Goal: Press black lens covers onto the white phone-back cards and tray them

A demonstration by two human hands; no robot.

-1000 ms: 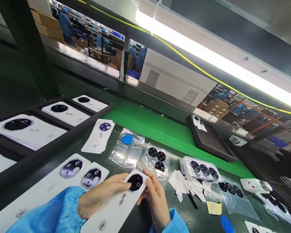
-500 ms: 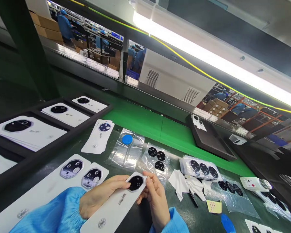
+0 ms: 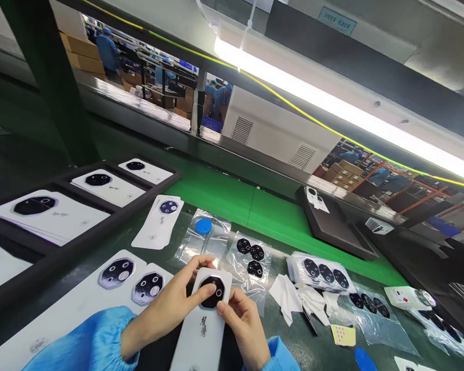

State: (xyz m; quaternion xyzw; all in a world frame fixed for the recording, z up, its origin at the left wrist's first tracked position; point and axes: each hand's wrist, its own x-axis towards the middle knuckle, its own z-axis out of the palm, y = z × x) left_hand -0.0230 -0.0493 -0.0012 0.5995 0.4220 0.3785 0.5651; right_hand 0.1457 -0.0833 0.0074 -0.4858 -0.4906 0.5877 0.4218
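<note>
Between my hands is a white phone back panel (image 3: 203, 337) with a black octagonal camera lens cover (image 3: 218, 294) near its top. My left hand (image 3: 178, 296) grips the panel's left side, its thumb on the black cover and its fingers behind the top edge. On the right edge, beside the cover, my right hand (image 3: 243, 318) pinches the panel with its thumb in front. Two more white panels with black octagons (image 3: 117, 271) lie to the left, partly under my left sleeve. Straight ahead is a clear plastic sheet (image 3: 236, 263) bearing three black lens covers (image 3: 254, 268).
A black tray (image 3: 62, 181) with white panels stands at left, near a small panel stack (image 3: 154, 226). At right are packed lens covers (image 3: 317, 270), white cloths (image 3: 286, 296), a yellow note (image 3: 343, 335) and a white bottle (image 3: 406, 298). Co-workers in blue (image 3: 107, 50) are far behind.
The held panel has turned more upright. My left thumb has moved onto the black cover, and my left fingers have risen behind the top edge. My right hand has shifted slightly lower along the right edge.
</note>
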